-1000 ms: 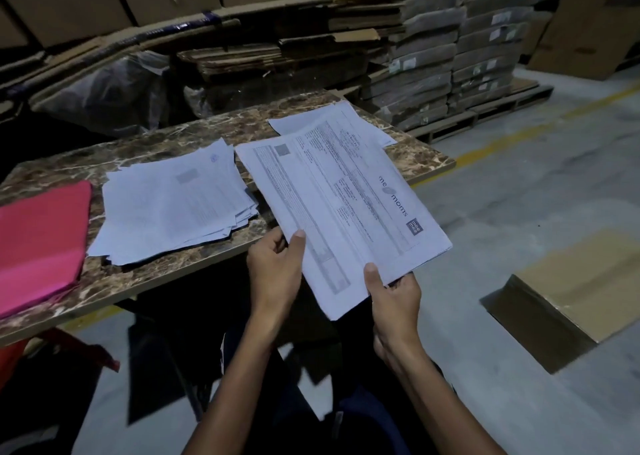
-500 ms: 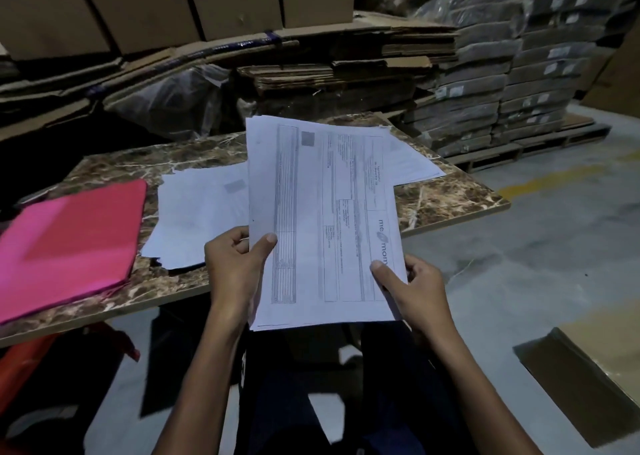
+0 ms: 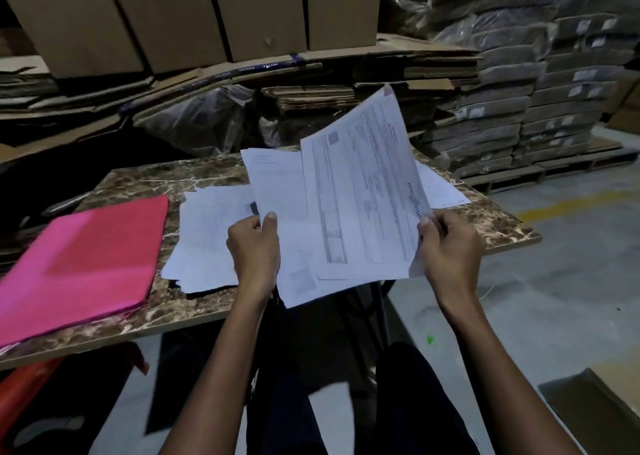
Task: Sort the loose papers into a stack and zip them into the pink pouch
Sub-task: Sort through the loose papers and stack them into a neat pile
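Note:
I hold a small bundle of printed papers above the table's near edge. My left hand (image 3: 254, 250) grips the lower sheets (image 3: 287, 212) at their left side, thumb on top. My right hand (image 3: 446, 243) pinches the top printed sheet (image 3: 367, 191) at its right edge and lifts it, so it tilts up away from the others. A loose pile of papers (image 3: 207, 239) lies on the marble-patterned table (image 3: 138, 180) to the left of my hands. One more sheet (image 3: 440, 187) lies at the table's right, partly hidden. The pink pouch (image 3: 86, 260) lies flat at the table's left end.
Flattened cardboard and brown boxes (image 3: 173, 14) are stacked behind the table. Wrapped dark bundles on a pallet (image 3: 540, 83) stand at the back right. A cardboard piece (image 3: 602, 409) lies on the concrete floor at the lower right. My legs are under the table's near edge.
The bundle was held together as one flat stack; now my right hand has peeled the top sheet up and to the right, apart from the sheets in my left hand.

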Motion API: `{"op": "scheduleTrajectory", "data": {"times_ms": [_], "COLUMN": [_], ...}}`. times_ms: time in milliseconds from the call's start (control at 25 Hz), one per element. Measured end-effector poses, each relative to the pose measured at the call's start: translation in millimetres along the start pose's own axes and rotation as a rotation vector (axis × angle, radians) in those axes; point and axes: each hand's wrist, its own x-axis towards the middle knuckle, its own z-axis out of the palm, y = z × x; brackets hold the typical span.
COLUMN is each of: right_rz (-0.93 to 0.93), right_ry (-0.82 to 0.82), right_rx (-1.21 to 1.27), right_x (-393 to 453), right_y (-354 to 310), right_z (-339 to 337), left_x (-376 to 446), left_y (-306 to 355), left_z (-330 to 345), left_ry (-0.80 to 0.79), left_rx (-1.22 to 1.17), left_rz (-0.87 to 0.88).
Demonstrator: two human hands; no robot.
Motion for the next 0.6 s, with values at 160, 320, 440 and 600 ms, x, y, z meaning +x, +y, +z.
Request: {"op": "scheduleTrajectory", "data": {"times_ms": [160,320,440,600], "right_rz": [-0.008,0.054,0.099,0.088], "right_ry": [0.091,0.110,0.021,-0.200], "right_rx": [0.098,0.149,-0.008,-0.126], "right_x": [33,76,103,125], "right_y": [-4,4,20,32], "right_z": [15,26,31,38], "left_x": [22,12,-10,-25], "left_y": [4,0,1,13], "left_z": [43,70,61,37], "left_ry": [0.053,-0.087,-0.326,-0.303], "left_rx": [0.001,-0.032,-0.073,0.032], "left_rz": [-0.193,-0.260,-0.305,-0.222]}}
